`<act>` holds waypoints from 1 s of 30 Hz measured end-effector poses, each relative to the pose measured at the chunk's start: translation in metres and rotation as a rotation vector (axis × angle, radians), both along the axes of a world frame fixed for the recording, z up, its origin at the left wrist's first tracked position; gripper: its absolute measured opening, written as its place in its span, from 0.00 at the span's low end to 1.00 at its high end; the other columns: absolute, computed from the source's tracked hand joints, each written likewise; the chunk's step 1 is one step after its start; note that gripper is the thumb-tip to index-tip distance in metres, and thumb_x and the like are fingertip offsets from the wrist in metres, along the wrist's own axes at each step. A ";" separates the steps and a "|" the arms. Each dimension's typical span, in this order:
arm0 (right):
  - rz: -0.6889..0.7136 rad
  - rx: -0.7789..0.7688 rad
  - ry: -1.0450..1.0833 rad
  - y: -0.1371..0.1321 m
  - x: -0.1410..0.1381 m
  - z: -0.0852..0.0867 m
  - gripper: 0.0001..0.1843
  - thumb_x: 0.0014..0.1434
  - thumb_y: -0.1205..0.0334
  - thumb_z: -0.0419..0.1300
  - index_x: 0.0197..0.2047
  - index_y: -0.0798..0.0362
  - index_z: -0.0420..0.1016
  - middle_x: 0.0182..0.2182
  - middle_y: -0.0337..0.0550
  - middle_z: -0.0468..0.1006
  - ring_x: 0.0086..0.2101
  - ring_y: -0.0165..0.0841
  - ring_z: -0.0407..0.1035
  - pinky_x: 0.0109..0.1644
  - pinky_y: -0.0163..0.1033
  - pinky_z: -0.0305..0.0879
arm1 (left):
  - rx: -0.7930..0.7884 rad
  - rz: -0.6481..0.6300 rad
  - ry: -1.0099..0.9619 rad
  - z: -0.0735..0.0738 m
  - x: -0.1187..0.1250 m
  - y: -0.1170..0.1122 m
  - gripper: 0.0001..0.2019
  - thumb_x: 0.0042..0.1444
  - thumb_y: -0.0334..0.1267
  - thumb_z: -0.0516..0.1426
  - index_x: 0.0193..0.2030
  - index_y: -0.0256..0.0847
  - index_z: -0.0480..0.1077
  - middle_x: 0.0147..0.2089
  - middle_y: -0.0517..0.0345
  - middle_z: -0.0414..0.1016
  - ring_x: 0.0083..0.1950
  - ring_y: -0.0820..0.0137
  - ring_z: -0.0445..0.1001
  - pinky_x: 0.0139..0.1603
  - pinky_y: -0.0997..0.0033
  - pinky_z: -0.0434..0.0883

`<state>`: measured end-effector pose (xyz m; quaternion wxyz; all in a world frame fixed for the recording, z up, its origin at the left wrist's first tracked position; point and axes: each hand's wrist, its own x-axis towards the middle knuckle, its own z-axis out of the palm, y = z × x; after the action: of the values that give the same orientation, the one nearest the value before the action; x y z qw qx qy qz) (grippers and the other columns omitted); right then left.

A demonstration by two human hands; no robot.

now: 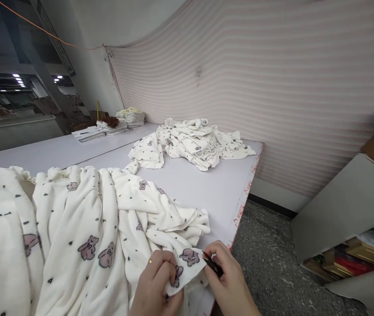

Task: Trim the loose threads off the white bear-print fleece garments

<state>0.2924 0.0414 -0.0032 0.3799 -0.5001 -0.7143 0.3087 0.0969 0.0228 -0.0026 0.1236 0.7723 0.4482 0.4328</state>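
A large white fleece cloth [75, 237] printed with pink bears and small dark hearts lies bunched over the near part of the white table [206, 184]. My left hand [159, 285], with a ring on one finger, is closed and pinches a corner of this cloth near the table's front right edge. My right hand [229, 281] is closed on a small dark tool [212, 264], perhaps thread snips, whose tip touches the same corner.
A second pile of the same printed cloth [193, 142] lies at the far end of the table. Stacks of folded pieces [131, 117] and papers [90, 133] sit at the back left. A tilted grey board [341, 206] and shelves of clutter stand at the right over speckled floor [272, 263].
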 end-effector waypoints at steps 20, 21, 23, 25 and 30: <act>0.135 0.113 0.192 0.004 -0.028 -0.003 0.09 0.59 0.66 0.55 0.42 0.48 0.74 0.36 0.42 0.78 0.36 0.33 0.73 0.39 0.32 0.68 | -0.883 -0.003 -0.599 0.019 -0.003 0.009 0.12 0.53 0.48 0.59 0.34 0.41 0.71 0.31 0.62 0.71 0.36 0.69 0.67 0.41 0.72 0.65; 0.124 0.090 0.188 0.004 -0.031 -0.004 0.07 0.60 0.65 0.54 0.38 0.49 0.74 0.32 0.41 0.77 0.33 0.33 0.73 0.36 0.31 0.67 | -0.887 -0.004 -0.602 0.017 -0.003 0.008 0.12 0.53 0.49 0.59 0.35 0.41 0.71 0.30 0.63 0.70 0.35 0.70 0.66 0.39 0.73 0.64; 0.114 0.063 0.161 0.005 -0.036 -0.004 0.07 0.61 0.63 0.52 0.35 0.50 0.72 0.27 0.38 0.74 0.27 0.31 0.70 0.32 0.31 0.65 | -0.883 0.011 -0.588 0.010 -0.003 0.007 0.14 0.52 0.50 0.59 0.39 0.42 0.72 0.31 0.63 0.70 0.34 0.70 0.66 0.38 0.73 0.64; 0.084 0.042 0.160 0.006 -0.040 -0.003 0.06 0.61 0.61 0.52 0.35 0.50 0.69 0.23 0.35 0.71 0.24 0.30 0.67 0.30 0.30 0.63 | -0.855 0.042 -0.539 0.005 -0.003 0.006 0.17 0.52 0.50 0.60 0.42 0.41 0.73 0.35 0.59 0.73 0.37 0.68 0.67 0.39 0.72 0.65; 0.037 -0.120 0.317 0.007 -0.039 -0.003 0.08 0.60 0.55 0.57 0.35 0.51 0.69 0.26 0.37 0.72 0.29 0.32 0.69 0.33 0.31 0.65 | -0.830 0.105 -0.495 0.009 -0.003 0.007 0.15 0.53 0.51 0.58 0.36 0.40 0.73 0.29 0.61 0.70 0.33 0.69 0.66 0.35 0.73 0.64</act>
<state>0.2538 0.0487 -0.0058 0.4515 -0.4536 -0.6347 0.4331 0.0944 0.0299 0.0061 0.5023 0.5079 0.5785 0.3938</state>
